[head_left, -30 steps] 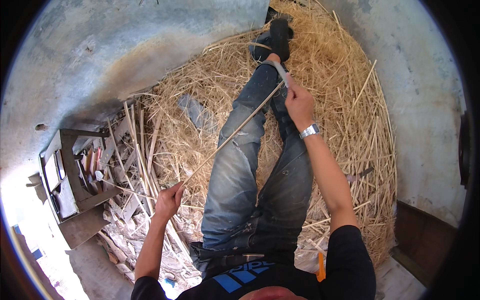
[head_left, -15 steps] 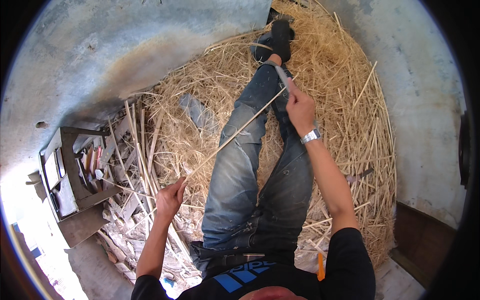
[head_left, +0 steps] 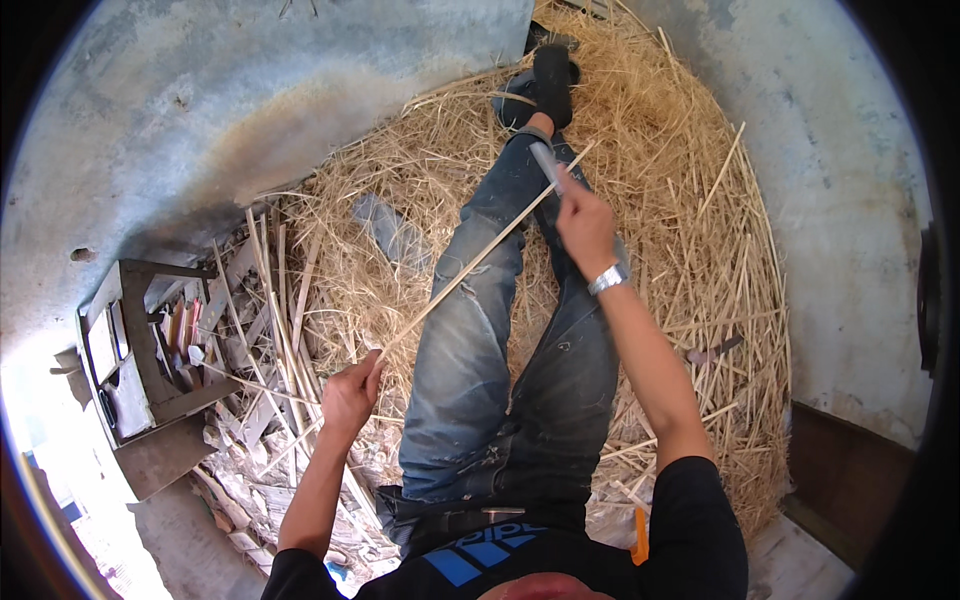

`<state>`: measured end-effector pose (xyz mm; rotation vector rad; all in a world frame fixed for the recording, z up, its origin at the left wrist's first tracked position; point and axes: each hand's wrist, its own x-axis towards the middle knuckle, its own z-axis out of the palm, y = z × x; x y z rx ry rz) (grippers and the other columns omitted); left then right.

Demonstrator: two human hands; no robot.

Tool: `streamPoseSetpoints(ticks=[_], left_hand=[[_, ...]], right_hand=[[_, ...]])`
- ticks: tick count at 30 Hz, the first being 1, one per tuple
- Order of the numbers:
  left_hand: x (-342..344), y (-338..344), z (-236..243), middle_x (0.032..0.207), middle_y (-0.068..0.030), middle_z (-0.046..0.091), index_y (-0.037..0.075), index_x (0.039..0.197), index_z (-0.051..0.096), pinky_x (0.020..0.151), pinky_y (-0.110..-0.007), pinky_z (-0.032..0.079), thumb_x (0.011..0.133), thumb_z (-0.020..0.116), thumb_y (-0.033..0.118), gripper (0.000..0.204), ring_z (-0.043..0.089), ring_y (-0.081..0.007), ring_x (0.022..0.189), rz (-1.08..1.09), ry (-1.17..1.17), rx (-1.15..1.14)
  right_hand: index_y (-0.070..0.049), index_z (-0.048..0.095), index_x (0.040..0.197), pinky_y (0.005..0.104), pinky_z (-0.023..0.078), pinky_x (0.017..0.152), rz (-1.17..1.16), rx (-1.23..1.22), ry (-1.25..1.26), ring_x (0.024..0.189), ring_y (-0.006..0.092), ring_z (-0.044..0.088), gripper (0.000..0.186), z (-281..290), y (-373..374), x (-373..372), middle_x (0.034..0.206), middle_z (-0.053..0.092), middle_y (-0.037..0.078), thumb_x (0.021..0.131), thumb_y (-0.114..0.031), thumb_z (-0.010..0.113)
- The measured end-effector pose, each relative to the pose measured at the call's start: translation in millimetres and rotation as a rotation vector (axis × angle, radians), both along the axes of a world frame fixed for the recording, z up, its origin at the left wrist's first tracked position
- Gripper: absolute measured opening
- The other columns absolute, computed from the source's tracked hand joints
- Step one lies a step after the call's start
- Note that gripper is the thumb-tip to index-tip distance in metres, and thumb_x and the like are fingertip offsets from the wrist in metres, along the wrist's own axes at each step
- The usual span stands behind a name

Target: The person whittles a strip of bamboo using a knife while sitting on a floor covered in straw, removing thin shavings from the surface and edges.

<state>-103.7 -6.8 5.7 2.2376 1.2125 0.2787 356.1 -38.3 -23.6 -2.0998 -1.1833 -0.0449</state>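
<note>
My left hand (head_left: 350, 393) is closed around the near end of a thin pale bamboo-like strip (head_left: 462, 274). The strip slants away to the right above my thighs, and its far tip pokes out beyond my right hand (head_left: 586, 228). In that hand I grip a knife whose grey blade (head_left: 544, 162), slightly blurred, crosses the strip near its far end. The knife's handle is hidden in my fist. My legs in worn blue jeans (head_left: 455, 370) stretch out underneath, ankles crossed.
Straw-like shavings (head_left: 640, 110) lie all around my legs. Many loose strips (head_left: 735, 300) lie on the right; longer ones (head_left: 285, 320) lean at the left beside a wooden frame (head_left: 150, 345). An orange object (head_left: 640, 535) is near my right hip. Grey walls (head_left: 830, 190) enclose both sides.
My right hand with the knife has shifted a little left, and more of the strip's tip shows past the blade. My left hand, still holding the strip, has moved slightly right.
</note>
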Motion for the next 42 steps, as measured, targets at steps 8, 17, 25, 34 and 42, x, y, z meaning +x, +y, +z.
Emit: streamPoseSetpoints(ticks=[8, 17, 25, 34, 42], left_hand=[[-5.5, 8.5, -11.5, 0.074, -0.0170, 0.069, 0.011, 0.121, 0.078, 0.055, -0.049, 0.052, 0.098, 0.073, 0.024, 0.026, 0.067, -0.0367, 0.059, -0.026, 0.061, 0.084], [-11.5, 6.4, -21.2, 0.073, -0.0196, 0.069, 0.005, 0.120, 0.077, 0.056, -0.047, 0.053, 0.100, 0.071, 0.023, 0.027, 0.068, -0.0368, 0.059, -0.053, -0.012, 0.030], [-11.9, 3.0, -25.9, 0.068, -0.0214, 0.066, 0.003, 0.117, 0.078, 0.056, -0.043, 0.052, 0.102, 0.069, 0.024, 0.027, 0.068, -0.0349, 0.058, 0.042, 0.000, -0.143], [-10.6, 15.5, -31.8, 0.061, -0.0167, 0.058, 0.001, 0.117, 0.076, 0.054, -0.039, 0.048, 0.106, 0.065, 0.022, 0.027, 0.061, -0.0254, 0.051, -0.008, -0.065, -0.275], [-20.1, 9.5, -39.4, 0.061, -0.0156, 0.058, 0.001, 0.115, 0.077, 0.053, -0.039, 0.047, 0.106, 0.065, 0.022, 0.026, 0.060, -0.0238, 0.051, 0.020, -0.060, -0.273]], right_hand=[[-0.022, 0.067, 0.143, 0.0439, 0.053, 0.055, 0.452, -0.069, -0.061, 0.059, 0.0291, 0.064, 0.054, -7.8, -29.2, -67.6, 0.068, 0.062, 0.011, 0.091, -0.008, 0.065], [-0.021, 0.067, 0.142, 0.0453, 0.054, 0.059, -0.017, 0.050, -0.138, 0.065, 0.0335, 0.066, 0.053, -2.0, 2.9, 59.7, 0.074, 0.067, 0.014, 0.092, -0.008, 0.065], [-0.021, 0.070, 0.139, 0.0412, 0.048, 0.046, 0.661, -0.126, -0.103, 0.053, 0.0256, 0.060, 0.056, 10.0, -31.0, -109.0, 0.065, 0.058, 0.008, 0.085, -0.006, 0.067], [-0.013, 0.077, 0.122, 0.0450, 0.052, 0.058, 0.012, 0.080, -0.106, 0.060, 0.0349, 0.064, 0.032, 12.7, 20.3, 41.9, 0.070, 0.065, 0.017, 0.093, -0.010, 0.064], [-0.020, 0.064, 0.145, 0.0406, 0.051, 0.050, 0.740, -0.246, -0.166, 0.056, 0.0246, 0.061, 0.059, 20.5, -37.1, -107.8, 0.066, 0.057, 0.009, 0.086, -0.011, 0.067]])
